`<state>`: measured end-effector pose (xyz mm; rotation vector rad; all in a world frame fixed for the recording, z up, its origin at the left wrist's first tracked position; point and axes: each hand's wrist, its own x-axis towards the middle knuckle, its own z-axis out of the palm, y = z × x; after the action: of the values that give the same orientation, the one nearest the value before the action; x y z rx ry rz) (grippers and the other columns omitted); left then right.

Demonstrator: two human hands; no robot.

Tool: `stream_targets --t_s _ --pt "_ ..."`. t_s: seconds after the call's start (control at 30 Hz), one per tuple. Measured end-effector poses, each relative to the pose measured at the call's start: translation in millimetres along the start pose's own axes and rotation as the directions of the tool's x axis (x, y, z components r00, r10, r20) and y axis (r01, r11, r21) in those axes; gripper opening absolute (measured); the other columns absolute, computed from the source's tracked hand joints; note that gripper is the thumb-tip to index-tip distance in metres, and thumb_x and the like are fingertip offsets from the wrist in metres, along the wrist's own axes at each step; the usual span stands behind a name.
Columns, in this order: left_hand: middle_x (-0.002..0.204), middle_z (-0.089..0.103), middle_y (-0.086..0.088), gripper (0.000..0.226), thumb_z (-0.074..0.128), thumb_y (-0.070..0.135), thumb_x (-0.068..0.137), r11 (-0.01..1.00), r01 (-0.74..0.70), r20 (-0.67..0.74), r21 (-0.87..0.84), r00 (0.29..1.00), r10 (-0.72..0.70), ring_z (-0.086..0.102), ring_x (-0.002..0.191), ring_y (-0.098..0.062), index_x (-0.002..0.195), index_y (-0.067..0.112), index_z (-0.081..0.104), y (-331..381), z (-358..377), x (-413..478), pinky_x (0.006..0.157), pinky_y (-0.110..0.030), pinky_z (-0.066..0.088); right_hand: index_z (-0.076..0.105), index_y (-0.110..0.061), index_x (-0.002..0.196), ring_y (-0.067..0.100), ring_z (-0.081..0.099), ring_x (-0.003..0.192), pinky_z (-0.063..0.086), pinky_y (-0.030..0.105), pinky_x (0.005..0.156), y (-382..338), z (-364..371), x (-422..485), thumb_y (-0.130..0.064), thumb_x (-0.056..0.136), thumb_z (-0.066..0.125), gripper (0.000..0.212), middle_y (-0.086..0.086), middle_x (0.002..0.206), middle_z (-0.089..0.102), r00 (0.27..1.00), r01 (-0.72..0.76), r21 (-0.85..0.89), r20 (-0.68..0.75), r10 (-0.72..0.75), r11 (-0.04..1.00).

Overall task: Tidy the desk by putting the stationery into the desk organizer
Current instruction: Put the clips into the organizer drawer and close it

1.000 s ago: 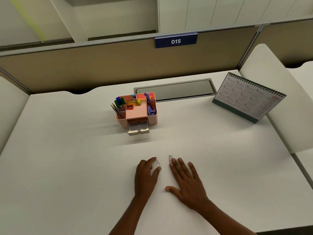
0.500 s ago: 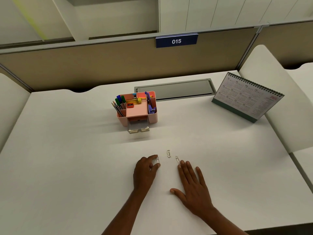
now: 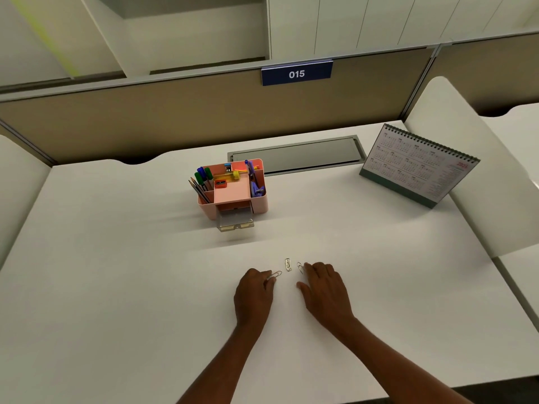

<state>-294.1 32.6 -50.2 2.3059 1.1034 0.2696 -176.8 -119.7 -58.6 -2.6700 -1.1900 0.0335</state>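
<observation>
Beige partition panels close off the back of a white desk, with a blue sign reading 015 at the top centre of the frame. A grey cover plate is set into the desk along the back edge, and a spiral desk calendar stands at the right.

Just left of centre, in front of the plate, sits the pink desk organizer. Its left compartment holds markers and pencils. An orange sharpener lies on the middle section, and purple scissors stand in the right compartment. A clear drawer at its front is pulled out toward the viewer.

Three paper clips lie in a short row in the lower middle of the frame, well apart from the organizer. The left hand rests on the desk with its fingers curled, and its fingertips pinch the left paper clip, which sticks out toward the right. The middle paper clip lies alone on the desk between the two hands, touched by neither. The right hand lies palm down with its fingers bent and its thumb spread aside. Its fingertips are right against the right paper clip, and nothing is gripped.
</observation>
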Motion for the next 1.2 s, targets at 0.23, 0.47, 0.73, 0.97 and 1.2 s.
stream_targets --t_s 0.23,0.47,0.73,0.97,1.2 --pt "0.097 0.068 0.001 0.018 0.067 0.035 0.098 0.995 0.025 0.044 0.1 0.999 -0.029 0.066 0.09 -0.021 0.097 0.02 0.078 12.2 -2.1 8.5 0.074 -0.036 0.054 0.061 -0.014 0.083 0.027 0.056 0.073 0.044 0.036 0.057 -9.1 -1.7 23.2 -0.011 0.083 0.073 0.012 0.004 0.081 0.059 0.999 -0.038 -0.011 0.027 0.038 0.999" --pt "0.09 0.073 0.004 0.018 0.065 0.032 0.096 0.987 0.017 0.09 0.159 0.995 -0.032 0.069 0.086 -0.018 0.088 0.021 0.077 21.3 -7.8 22.0 0.069 -0.03 0.051 0.053 -0.014 0.064 0.025 0.054 0.055 0.032 0.031 0.043 -20.8 -16.2 32.1 0.01 0.048 0.074 0.036 0.006 0.06 0.053 0.992 0.008 -0.131 0.124 0.008 0.991" --pt "0.074 0.063 0.0 0.016 0.08 0.02 0.078 0.942 -0.169 0.159 0.291 0.979 0.127 0.064 0.069 -0.021 0.071 0.018 0.066 29.4 -4.6 12.9 0.05 -0.029 0.043 0.056 -0.013 0.06 0.023 0.053 0.049 0.03 0.029 0.039 -20.9 -17.0 38.5 0.01 0.046 0.078 0.035 0.007 0.055 0.053 0.976 0.096 -0.225 0.211 -0.047 0.97" --pt "0.056 0.055 -0.004 0.043 0.091 -0.011 0.037 0.87 -0.263 0.217 0.417 0.958 0.186 0.058 0.049 -0.021 0.058 0.013 0.063 30.1 9.0 23.0 0.038 -0.026 0.04 0.054 -0.014 0.055 0.02 0.05 0.045 0.023 0.026 0.038 -19.8 -19.2 38.3 0.009 0.038 0.08 0.038 0.005 0.051 0.049 0.959 0.127 -0.219 0.276 -0.063 0.967" --pt "0.057 0.056 -0.001 0.044 0.092 -0.008 0.036 0.795 -0.37 0.268 0.481 0.925 0.269 0.058 0.052 -0.02 0.053 0.017 0.06 26.3 3.6 30.8 0.038 -0.025 0.037 0.054 -0.018 0.055 0.017 0.048 0.045 0.017 0.024 0.039 -21.6 -22.5 44.7 0.004 0.038 0.072 0.032 0.001 0.052 0.047 0.946 0.21 -0.269 0.298 -0.126 0.94"
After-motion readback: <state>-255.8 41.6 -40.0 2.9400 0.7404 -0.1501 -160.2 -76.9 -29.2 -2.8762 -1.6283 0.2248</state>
